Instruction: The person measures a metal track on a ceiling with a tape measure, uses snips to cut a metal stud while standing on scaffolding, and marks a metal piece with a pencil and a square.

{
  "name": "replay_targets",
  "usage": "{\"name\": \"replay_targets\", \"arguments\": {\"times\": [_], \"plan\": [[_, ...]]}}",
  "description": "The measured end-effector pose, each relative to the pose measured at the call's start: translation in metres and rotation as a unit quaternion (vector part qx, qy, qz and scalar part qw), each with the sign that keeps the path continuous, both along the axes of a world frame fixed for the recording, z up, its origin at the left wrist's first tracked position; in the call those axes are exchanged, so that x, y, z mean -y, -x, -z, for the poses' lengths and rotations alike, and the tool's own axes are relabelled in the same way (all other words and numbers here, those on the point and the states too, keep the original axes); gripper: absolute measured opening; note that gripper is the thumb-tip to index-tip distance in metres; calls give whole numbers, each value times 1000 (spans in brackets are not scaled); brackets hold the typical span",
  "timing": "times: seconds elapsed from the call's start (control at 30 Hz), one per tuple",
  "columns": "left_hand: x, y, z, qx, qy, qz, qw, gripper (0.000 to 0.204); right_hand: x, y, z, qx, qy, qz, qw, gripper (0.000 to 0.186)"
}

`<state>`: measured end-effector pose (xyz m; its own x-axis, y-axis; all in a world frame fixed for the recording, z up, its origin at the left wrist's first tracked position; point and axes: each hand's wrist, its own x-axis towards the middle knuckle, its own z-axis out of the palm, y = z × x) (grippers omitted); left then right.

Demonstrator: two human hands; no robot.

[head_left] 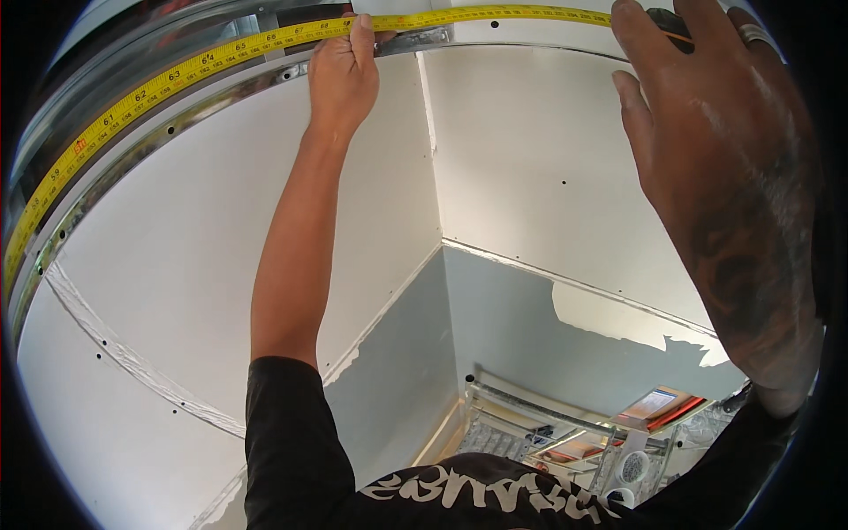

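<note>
We seem mid-measurement: our left hand (343, 88) pinches the yellow tape (221, 56), our right hand (720, 141) grips its dark case (669, 21). Reading calls for steady tension.

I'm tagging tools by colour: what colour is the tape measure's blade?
The blade is yellow with mostly black markings; the head view shows it best.

A yellow measuring tape (208, 58), marked in black, stretches extended beside a metal strip (231, 97).
</note>
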<state>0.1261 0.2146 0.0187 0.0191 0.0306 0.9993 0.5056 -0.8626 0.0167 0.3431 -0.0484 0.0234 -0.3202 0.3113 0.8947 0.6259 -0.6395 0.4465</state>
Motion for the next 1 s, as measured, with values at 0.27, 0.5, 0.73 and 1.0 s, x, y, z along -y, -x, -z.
{"name": "replay_targets", "arguments": {"times": [0.27,0.5,0.73,1.0], "plan": [[7,1,-1,-10,13,-3,1000,51,2,3,4,-6,13,1,1000,23],[0,4,-1,-29,-9,22,999,57,3,16,7,-9,35,8,999,22],[7,7,-1,-24,76,-19,997,56,11,38,7,-37,58,24,997,22],[0,-2,-6,15,6,39,999,51,14,-20,5,33,37,-50,998,29]]}}
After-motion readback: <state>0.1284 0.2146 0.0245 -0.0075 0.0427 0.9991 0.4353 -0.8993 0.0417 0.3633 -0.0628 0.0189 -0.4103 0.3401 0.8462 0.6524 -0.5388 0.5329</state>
